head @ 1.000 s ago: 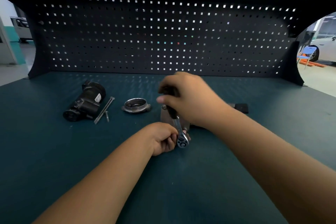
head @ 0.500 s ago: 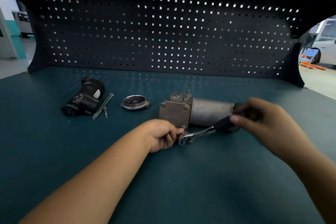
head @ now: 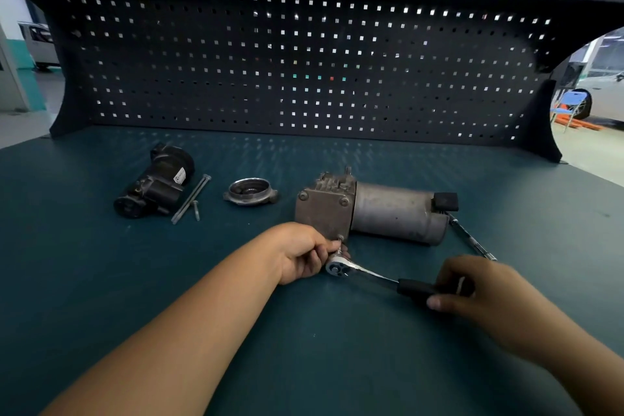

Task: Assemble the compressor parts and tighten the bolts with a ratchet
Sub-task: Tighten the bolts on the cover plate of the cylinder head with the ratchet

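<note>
A grey compressor body (head: 378, 211) lies on its side on the teal bench, its square end plate facing me. The ratchet (head: 358, 270) sits on the plate's lower right bolt. My left hand (head: 304, 255) has its fingers curled round the ratchet head and socket at that bolt. The black ratchet handle is gripped by my right hand (head: 472, 287), and points right and toward me. A black motor part (head: 155, 184), two long bolts (head: 190, 197) and a round metal cap (head: 250, 192) lie to the left.
A dark pegboard (head: 304, 71) closes off the back of the bench. A black connector (head: 445, 201) and a thin metal rod (head: 471, 240) lie at the compressor's right end. Bare teal bench mat (head: 101, 280) stretches to the near left.
My right hand has swung the ratchet handle clockwise, from pointing away over the compressor, round to the right and toward me. My left hand has stayed at the ratchet head.
</note>
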Action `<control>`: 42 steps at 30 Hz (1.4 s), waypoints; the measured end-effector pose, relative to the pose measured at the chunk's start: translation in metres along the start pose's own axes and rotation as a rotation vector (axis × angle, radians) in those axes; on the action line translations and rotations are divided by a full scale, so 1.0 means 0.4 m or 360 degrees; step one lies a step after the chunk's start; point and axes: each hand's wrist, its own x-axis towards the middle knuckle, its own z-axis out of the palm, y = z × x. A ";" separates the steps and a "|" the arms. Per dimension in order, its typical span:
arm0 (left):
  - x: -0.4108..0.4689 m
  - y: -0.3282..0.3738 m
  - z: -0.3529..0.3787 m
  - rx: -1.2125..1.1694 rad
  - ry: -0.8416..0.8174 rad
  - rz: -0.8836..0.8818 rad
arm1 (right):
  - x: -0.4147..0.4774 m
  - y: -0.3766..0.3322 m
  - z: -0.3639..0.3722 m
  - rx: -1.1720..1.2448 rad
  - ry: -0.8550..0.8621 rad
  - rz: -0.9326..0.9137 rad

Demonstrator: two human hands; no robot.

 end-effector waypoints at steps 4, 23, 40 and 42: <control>0.000 -0.001 0.003 -0.0014 0.0023 0.0035 | 0.029 -0.059 -0.096 0.0152 0.0262 -0.0072; -0.004 0.003 -0.005 -0.0040 0.0040 0.0056 | 0.198 -0.340 -0.056 0.0277 0.0400 -0.0722; 0.000 -0.003 -0.009 0.0013 0.0000 0.0076 | 0.068 -0.080 -0.040 0.0897 0.0665 -0.0281; 0.001 -0.003 -0.007 0.0027 0.0008 0.0070 | 0.041 -0.033 -0.022 0.0995 0.0553 -0.0240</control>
